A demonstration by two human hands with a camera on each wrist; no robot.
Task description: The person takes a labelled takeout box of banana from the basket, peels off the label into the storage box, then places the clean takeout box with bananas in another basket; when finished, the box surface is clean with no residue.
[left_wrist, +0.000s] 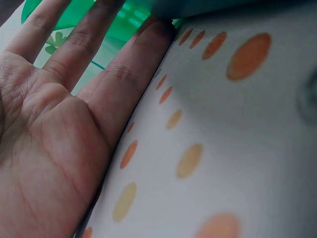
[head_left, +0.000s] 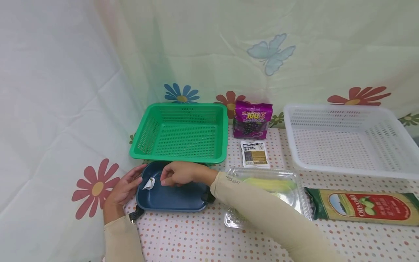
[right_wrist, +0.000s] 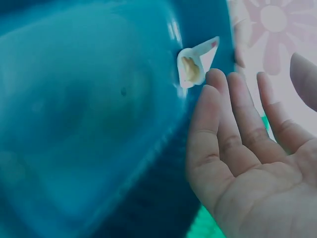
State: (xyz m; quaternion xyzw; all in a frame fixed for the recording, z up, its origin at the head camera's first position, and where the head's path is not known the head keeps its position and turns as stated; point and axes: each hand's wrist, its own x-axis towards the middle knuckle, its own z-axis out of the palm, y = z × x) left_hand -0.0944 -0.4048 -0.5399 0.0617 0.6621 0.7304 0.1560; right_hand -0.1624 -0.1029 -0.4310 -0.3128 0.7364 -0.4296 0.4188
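Note:
In the head view a dark blue rectangular basin sits on the dotted cloth. At its left end lies a small white folded piece with a yellowish patch, also seen in the right wrist view; its kind is unclear. My left hand rests beside the basin's left rim, fingers extended; the left wrist view shows the palm holding nothing. Over the basin hangs my right hand, its fingertips pointing toward the white piece. The right wrist view shows its fingers loosely bent, with nothing gripped.
Behind the basin stands a green basket. A purple grape-candy bag and a small white packet are right of it. A clear plastic box lies under my right forearm. Farther right are a white basket and a pasta packet.

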